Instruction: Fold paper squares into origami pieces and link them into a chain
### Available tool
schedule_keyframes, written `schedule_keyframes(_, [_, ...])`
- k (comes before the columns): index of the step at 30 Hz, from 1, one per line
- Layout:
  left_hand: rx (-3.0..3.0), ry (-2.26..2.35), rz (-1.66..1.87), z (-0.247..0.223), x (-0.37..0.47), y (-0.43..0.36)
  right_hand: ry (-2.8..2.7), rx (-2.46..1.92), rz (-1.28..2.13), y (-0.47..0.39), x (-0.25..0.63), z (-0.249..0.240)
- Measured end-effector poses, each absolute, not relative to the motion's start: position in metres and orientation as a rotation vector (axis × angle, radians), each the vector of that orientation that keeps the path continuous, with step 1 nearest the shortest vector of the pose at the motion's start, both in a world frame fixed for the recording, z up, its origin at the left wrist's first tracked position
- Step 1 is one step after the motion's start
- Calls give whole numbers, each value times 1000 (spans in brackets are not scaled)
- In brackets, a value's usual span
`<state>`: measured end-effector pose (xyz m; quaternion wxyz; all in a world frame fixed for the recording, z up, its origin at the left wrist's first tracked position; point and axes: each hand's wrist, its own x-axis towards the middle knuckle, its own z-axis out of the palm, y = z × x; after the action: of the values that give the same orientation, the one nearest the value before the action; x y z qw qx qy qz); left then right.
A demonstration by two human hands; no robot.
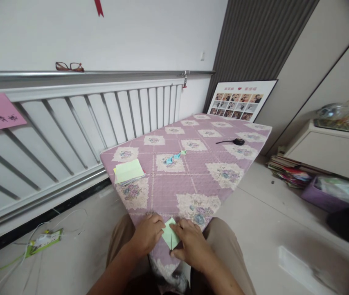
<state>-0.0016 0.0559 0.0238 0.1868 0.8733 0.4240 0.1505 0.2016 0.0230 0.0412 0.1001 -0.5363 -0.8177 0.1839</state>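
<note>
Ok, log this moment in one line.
left hand: on green folded paper | right hand: on same paper | paper stack, small folded pieces: on tablecloth

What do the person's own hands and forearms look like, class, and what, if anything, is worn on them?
The left hand and right hand are ungloved, with no ring or watch that I can make out. The left forearm and right forearm are bare, with no sleeve in view. Fingernail details are too small to tell.

I see glasses (69, 67) on the pipe (131, 73) above the radiator (108, 108), a power strip (46, 241) on the floor (79, 254) to my left, and books (286, 169) near a purple bin (317, 194) to my right
</note>
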Motion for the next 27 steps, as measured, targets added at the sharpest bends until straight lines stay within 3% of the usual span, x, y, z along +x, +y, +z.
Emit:
schedule_keyframes(11, [2492, 1112, 304, 42, -6, 48, -2418, -1545, 484, 22, 202, 51])
schedule_keyframes(27, [2562, 1331, 416, 24, 9, 46, -2343, -1578, 348, 18, 197, 37])
